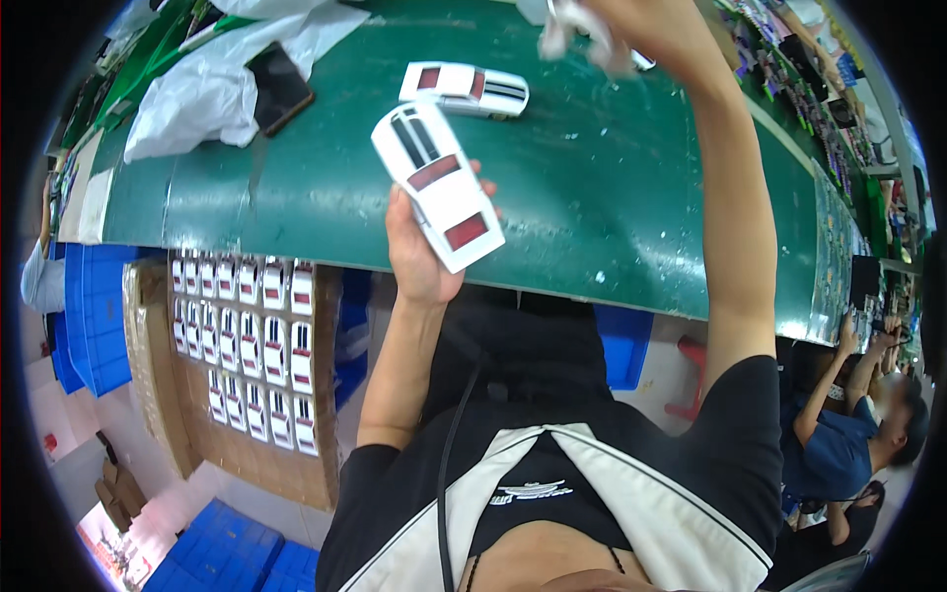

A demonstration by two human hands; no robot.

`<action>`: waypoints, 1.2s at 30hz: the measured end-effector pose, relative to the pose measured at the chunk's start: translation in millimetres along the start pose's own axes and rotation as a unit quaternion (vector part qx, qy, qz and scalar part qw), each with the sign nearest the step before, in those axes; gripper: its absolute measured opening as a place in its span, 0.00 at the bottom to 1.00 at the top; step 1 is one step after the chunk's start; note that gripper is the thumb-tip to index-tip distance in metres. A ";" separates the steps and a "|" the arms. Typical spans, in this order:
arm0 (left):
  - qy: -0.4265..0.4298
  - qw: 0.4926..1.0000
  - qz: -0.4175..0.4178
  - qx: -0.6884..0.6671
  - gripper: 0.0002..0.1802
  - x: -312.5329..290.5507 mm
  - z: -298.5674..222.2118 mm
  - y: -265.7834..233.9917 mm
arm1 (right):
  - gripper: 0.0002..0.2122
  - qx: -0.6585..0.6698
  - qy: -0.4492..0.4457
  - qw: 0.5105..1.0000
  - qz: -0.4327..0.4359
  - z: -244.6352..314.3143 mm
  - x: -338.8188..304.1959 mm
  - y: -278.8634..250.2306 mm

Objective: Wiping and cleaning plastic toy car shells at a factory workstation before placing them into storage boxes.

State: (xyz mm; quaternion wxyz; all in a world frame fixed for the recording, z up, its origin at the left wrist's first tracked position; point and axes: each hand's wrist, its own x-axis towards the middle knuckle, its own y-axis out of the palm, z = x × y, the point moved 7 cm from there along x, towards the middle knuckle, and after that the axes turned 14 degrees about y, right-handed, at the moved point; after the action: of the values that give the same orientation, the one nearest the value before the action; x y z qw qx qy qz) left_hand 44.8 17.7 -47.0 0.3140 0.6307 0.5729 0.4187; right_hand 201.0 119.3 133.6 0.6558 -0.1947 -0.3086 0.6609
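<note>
Green workbench [612, 197] behind, left hand [422, 264] holds a white toy car [439, 187].

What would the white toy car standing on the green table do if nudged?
The toy car would probably roll lengthwise, being upright, apparently on wheels. Its low body should resist tipping. Its smooth-looking shell may feel slippery.

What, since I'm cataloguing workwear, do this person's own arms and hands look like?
The left sleeve and right sleeve are short and black, leaving both forearms uncovered. The left hand wears no glove, and no watch shows at its wrist. The right hand is too blurred and cut off for detail.
</note>
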 end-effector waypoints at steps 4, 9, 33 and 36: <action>-0.006 0.969 0.110 -0.221 0.28 -19.2 1.8 30.3 | 0.15 -0.034 -0.247 0.968 -0.025 24.2 -128.4 68.6; 0.055 0.991 0.011 0.123 0.35 -46.7 9.4 36.7 | 0.14 0.037 -0.179 0.972 -0.149 -1.2 -144.8 63.1; 0.027 0.988 0.066 0.135 0.34 -47.6 12.1 39.0 | 0.13 -0.001 -0.255 0.958 -0.131 9.7 -194.7 76.2; 0.023 0.985 0.025 0.170 0.34 -47.5 14.3 49.2 | 0.12 0.054 -0.208 0.964 -0.155 -3.3 -170.2 54.1</action>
State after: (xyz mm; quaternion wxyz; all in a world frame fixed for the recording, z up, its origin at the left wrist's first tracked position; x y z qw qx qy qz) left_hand 80.5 -35.2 -18.4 0.1779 0.6794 0.6267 0.3376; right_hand 173.6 -45.5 70.2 0.6811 0.0333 -0.4284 0.5929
